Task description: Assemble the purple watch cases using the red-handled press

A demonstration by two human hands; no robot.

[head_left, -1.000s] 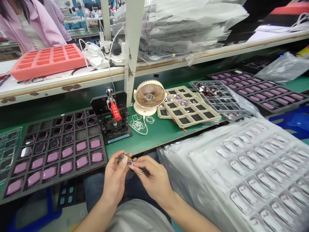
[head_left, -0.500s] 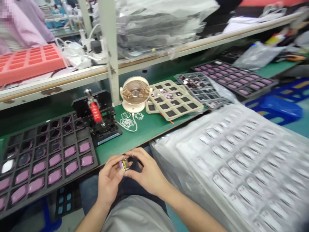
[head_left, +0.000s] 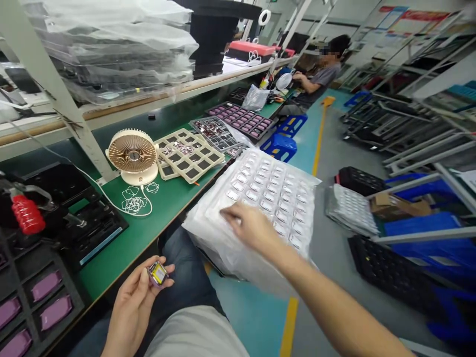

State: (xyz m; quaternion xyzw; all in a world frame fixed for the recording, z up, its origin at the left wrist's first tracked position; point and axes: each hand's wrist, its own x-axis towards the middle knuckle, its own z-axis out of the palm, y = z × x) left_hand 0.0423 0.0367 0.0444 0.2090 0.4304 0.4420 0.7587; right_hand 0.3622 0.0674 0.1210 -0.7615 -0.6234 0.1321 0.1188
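Small purple-framed case [head_left: 157, 273] showing a yellow label, tilted.

Probably an electronics factory floor; green workbench [head_left: 148, 223], trays of small parts [head_left: 256, 135]

Lying in the left hand [head_left: 132, 310]: a small module [head_left: 158, 273]. Resting on a stack of plastic blister trays [head_left: 267, 208], right of the left hand: the right hand [head_left: 247, 225]. Standing on the workbench [head_left: 148, 233], behind a cable coil [head_left: 134, 203]: a desk fan [head_left: 133, 156]. Sitting left of the coil: a press fixture [head_left: 92, 230], with a foam tray [head_left: 40, 307] nearer the lap. Lying right of the fan: a grid tray [head_left: 188, 156], then a slotted metal tray [head_left: 213, 133], then a compartment tray [head_left: 241, 121] farther along. Standing on the floor just beside the bench: a plastic stool [head_left: 278, 147]. Sitting far beyond, at the bench's end: a co-worker [head_left: 316, 74].
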